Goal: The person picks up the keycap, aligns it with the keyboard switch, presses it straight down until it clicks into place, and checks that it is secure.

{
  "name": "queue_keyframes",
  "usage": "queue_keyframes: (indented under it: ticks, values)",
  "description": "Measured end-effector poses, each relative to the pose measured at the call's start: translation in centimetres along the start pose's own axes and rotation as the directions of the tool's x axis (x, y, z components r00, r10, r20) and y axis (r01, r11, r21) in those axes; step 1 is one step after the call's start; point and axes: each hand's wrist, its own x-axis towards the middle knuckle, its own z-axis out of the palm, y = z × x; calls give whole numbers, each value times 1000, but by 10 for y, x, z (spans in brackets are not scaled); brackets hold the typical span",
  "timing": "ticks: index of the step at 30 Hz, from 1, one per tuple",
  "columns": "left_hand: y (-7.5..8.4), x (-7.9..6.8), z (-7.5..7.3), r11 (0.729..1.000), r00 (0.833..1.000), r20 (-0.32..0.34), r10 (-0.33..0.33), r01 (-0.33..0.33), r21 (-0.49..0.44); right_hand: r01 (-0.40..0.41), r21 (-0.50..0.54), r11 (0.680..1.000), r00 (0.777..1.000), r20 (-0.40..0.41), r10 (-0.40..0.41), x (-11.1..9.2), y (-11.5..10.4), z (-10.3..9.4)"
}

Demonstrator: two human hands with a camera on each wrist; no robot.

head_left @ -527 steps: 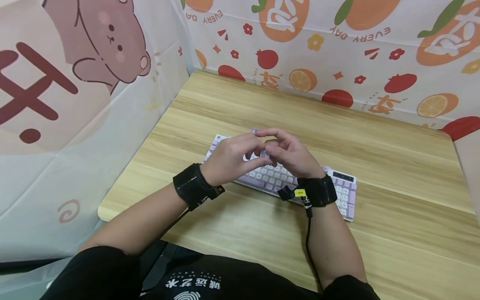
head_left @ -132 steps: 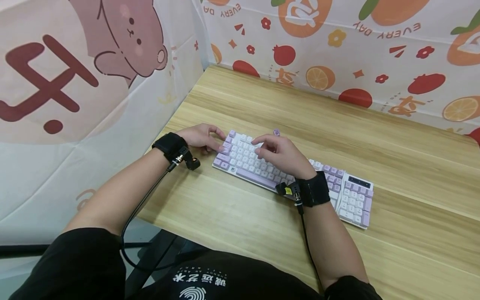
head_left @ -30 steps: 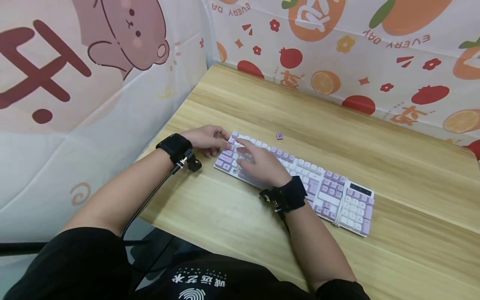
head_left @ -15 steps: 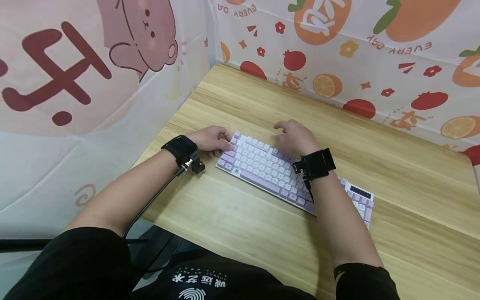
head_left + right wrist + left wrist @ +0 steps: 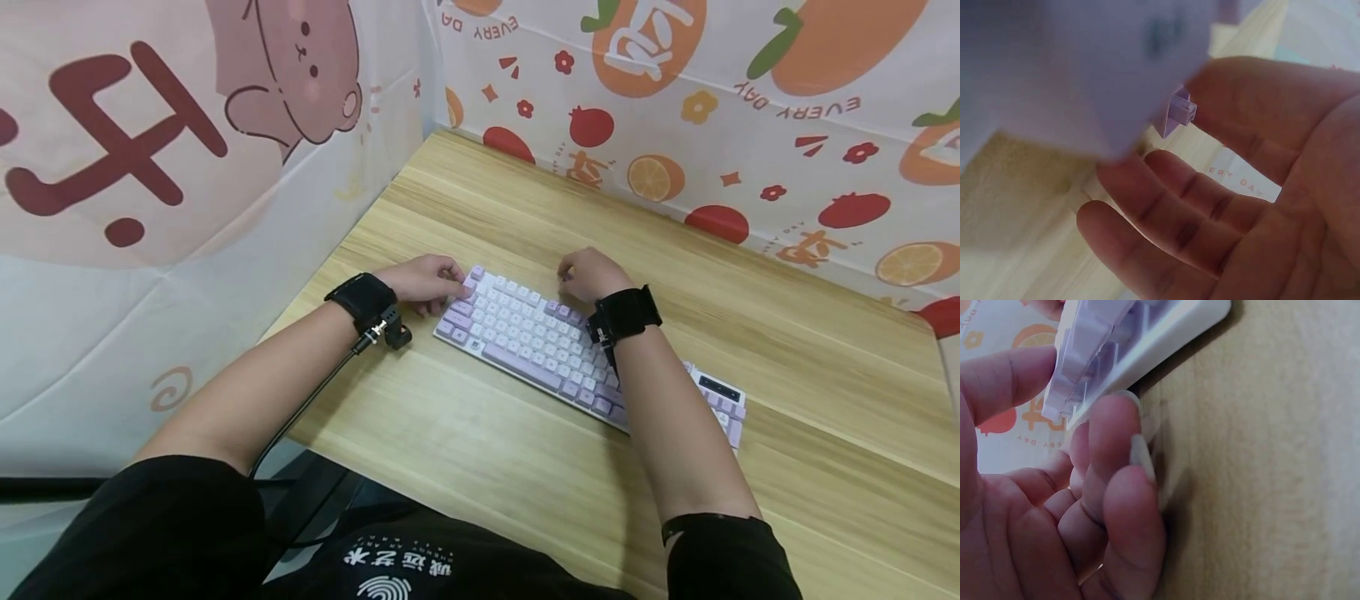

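Note:
A white and purple keyboard [image 5: 525,342] lies at a slant on the wooden table. At its left end, my left hand [image 5: 423,279] holds the edge. The left wrist view shows the thumb [image 5: 1016,378] against the side of the keys and curled fingertips [image 5: 1116,425] by the keyboard's lower rim. Just behind the keyboard's far edge, my right hand [image 5: 592,273] pinches a small purple keycap [image 5: 1179,112], its stem showing in the right wrist view. The head view hides this keycap behind the hand. My right forearm covers part of the keyboard's right section.
The wooden table [image 5: 465,450] extends around the keyboard. A printed fruit-pattern curtain [image 5: 735,125] hangs along the back, and a bear-print curtain [image 5: 225,217] along the left. A black cable [image 5: 300,404] runs down from the left wrist strap.
My right hand has left the keyboard's left keys and moved right and back to the loose keycap, its fingers closing on it. The left hand keeps its place at the keyboard's edge.

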Motion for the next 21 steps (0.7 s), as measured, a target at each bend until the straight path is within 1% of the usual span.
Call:
queue_keyframes:
  ticks: [3, 5, 7, 9, 12, 13, 15, 16, 17, 18, 20, 21]
  values:
    - [1, -1, 0, 1000, 1000, 0, 0, 0, -2, -51, -5, 999, 999, -15, 51, 0, -2, 1]
    - [0, -2, 0, 1000, 1000, -1, 0, 0, -5, -71, -8, 997, 997, -20, 70, -1, -3, 2]
    - [-1, -1, 1, 1000, 1000, -6, -1, 1, -8, -71, -12, 997, 997, -17, 71, -1, -3, 3]
    - [-2, 0, 1, 1000, 1000, -10, -3, 3, -10, -62, 7, 998, 998, -9, 62, -2, -3, 3]
    - [-2, 1, 3, 1000, 1000, -13, -8, 8, -13, -25, 78, 997, 1000, -10, 26, -5, 0, 3]
    - [-2, 1, 4, 1000, 1000, -16, -8, 8, -13, -12, 118, 993, 1000, -17, 14, -6, 1, 3]
    - [-3, 1, 5, 1000, 1000, -20, -4, 4, -10, 18, 227, 974, 1000, -26, -12, -9, 3, 3]
    - [-3, 0, 6, 1000, 1000, -25, -3, 3, -10, 34, 290, 956, 999, -30, -26, -10, 4, 3]
    - [-3, 0, 6, 1000, 999, -32, -3, 3, -10, 47, 359, 932, 999, -35, -38, -12, 5, 3]
    - [-3, 0, 6, 1000, 999, -36, -1, 0, -9, 57, 435, 899, 998, -37, -46, -14, 5, 3]
    - [-3, -1, 6, 1000, 999, -44, 5, -5, -3, 83, 581, 809, 997, -43, -71, -19, 6, 3]
    - [-3, -1, 6, 1000, 999, -48, 5, -5, -4, 100, 648, 755, 995, -53, -86, -22, 5, 3]
